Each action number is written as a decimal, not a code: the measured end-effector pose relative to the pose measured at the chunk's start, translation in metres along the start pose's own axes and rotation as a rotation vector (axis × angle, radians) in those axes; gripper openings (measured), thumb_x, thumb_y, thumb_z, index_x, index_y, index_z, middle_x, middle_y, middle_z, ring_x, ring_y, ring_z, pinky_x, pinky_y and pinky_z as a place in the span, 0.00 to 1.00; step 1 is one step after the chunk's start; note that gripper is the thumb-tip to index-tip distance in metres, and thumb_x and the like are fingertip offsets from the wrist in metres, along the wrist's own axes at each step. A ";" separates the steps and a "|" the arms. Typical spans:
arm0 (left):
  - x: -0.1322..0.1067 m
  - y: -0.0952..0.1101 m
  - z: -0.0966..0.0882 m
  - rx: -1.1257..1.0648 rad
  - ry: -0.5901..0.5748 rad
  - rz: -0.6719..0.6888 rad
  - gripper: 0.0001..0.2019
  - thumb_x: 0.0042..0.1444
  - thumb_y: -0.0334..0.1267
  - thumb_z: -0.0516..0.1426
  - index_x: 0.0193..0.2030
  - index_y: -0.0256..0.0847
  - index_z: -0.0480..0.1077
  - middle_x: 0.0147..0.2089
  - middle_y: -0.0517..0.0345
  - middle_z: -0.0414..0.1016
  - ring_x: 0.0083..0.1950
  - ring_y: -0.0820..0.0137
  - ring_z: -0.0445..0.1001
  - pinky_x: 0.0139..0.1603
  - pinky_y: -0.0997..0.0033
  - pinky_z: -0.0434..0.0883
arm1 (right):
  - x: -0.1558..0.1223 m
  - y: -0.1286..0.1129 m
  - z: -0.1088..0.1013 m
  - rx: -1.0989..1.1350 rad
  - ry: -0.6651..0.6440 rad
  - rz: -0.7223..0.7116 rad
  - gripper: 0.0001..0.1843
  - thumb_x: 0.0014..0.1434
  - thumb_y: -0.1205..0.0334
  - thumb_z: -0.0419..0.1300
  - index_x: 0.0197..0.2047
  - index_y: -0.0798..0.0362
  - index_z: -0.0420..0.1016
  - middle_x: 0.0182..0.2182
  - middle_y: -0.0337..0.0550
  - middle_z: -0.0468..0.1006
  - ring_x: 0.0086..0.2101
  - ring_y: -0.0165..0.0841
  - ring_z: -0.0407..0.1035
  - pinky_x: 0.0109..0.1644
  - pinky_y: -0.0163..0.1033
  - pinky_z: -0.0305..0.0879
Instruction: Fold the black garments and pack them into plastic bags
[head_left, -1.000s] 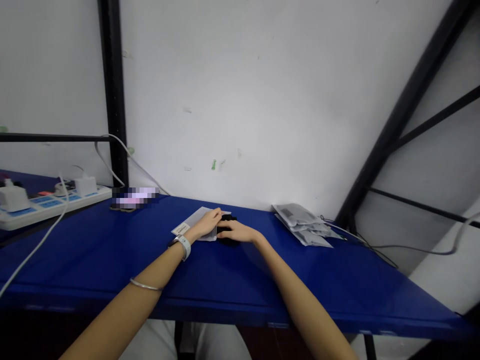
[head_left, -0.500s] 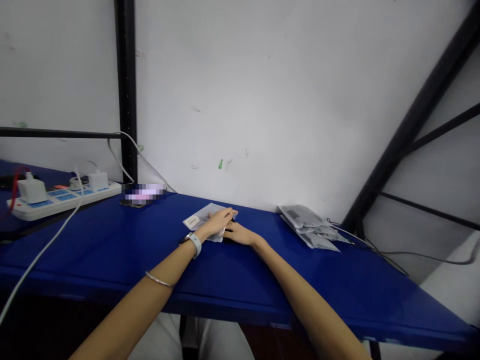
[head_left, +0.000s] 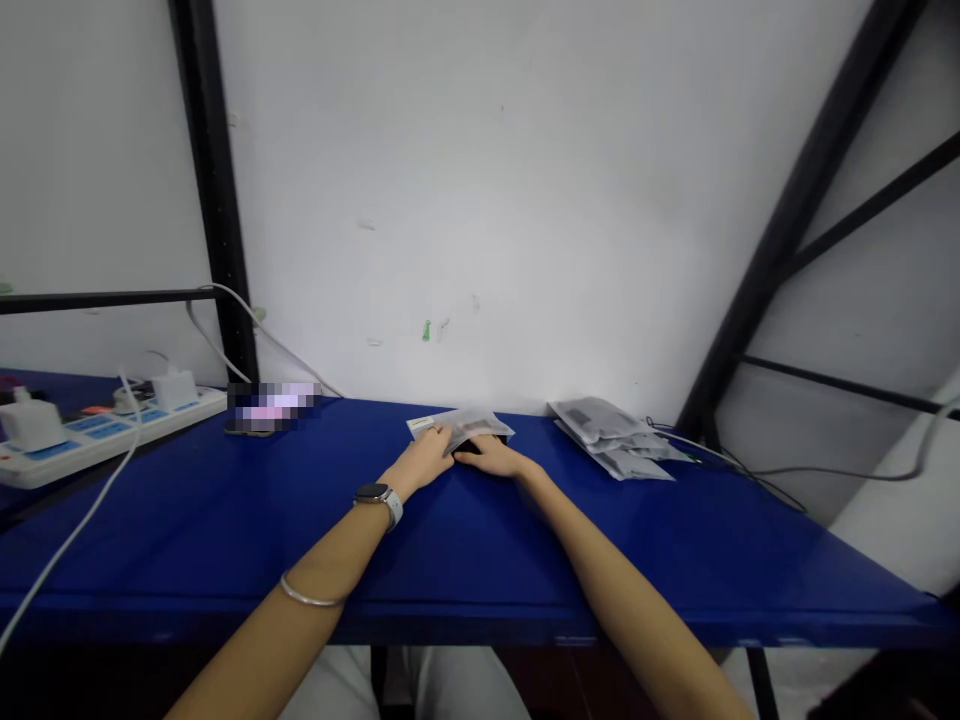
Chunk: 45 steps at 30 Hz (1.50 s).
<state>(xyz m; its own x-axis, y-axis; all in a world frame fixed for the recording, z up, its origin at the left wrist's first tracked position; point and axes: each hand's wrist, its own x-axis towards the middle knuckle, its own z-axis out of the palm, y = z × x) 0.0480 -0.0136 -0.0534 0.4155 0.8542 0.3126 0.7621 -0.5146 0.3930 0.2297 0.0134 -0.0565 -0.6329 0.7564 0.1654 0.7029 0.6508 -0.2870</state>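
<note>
Translucent bag (head_left: 480, 421): near the far edge of the counter (head_left: 480, 560).
Left hand (head_left: 427, 458): closed on the bag's near edge.
Right hand (head_left: 492, 457): against a black item (head_left: 470, 447); impossible to tell whether gripping.
Handling: best with bag edge lifted, black item flat.

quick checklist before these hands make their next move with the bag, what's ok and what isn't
1. Left hand at the bag: ok, at its near left edge.
2. Right hand at the black item: ok.
3. Black item fully inside the bag: cannot tell, mostly hidden.
4. Pile of bags apart from the hands: ok, off to the right.
5. Phone out of the way: ok, far left of the hands.
</note>
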 end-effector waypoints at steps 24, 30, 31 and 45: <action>0.002 -0.027 -0.024 0.047 -0.091 0.060 0.16 0.45 0.40 0.64 0.37 0.39 0.65 0.41 0.55 0.71 0.42 0.64 0.70 0.41 0.70 0.65 | -0.010 -0.004 -0.019 0.005 0.193 0.103 0.17 0.54 0.72 0.56 0.45 0.52 0.78 0.45 0.42 0.79 0.46 0.36 0.71 0.52 0.38 0.63; 0.003 -0.031 -0.031 0.079 -0.118 0.117 0.04 0.47 0.31 0.60 0.32 0.39 0.69 0.37 0.56 0.74 0.40 0.66 0.72 0.39 0.73 0.63 | -0.008 -0.010 -0.008 -0.063 0.199 0.096 0.20 0.51 0.77 0.53 0.43 0.54 0.79 0.44 0.45 0.80 0.45 0.35 0.72 0.50 0.36 0.63; 0.003 -0.030 -0.031 0.084 -0.114 0.119 0.03 0.48 0.30 0.59 0.31 0.39 0.70 0.36 0.56 0.74 0.39 0.67 0.72 0.39 0.73 0.63 | -0.007 -0.012 -0.005 -0.064 0.192 0.054 0.20 0.51 0.77 0.53 0.44 0.55 0.78 0.45 0.45 0.79 0.45 0.35 0.71 0.50 0.36 0.63; -0.002 -0.011 -0.034 0.117 -0.038 0.202 0.06 0.56 0.32 0.54 0.31 0.39 0.71 0.33 0.55 0.75 0.37 0.68 0.72 0.39 0.73 0.63 | 0.002 -0.043 0.016 -0.133 0.351 -0.091 0.04 0.61 0.63 0.59 0.37 0.55 0.72 0.32 0.43 0.78 0.33 0.33 0.71 0.40 0.36 0.58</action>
<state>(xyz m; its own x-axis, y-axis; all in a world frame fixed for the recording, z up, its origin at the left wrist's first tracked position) 0.0220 -0.0127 -0.0290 0.5821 0.7384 0.3406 0.7132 -0.6648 0.2223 0.1935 -0.0138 -0.0587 -0.5612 0.6561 0.5046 0.6995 0.7019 -0.1347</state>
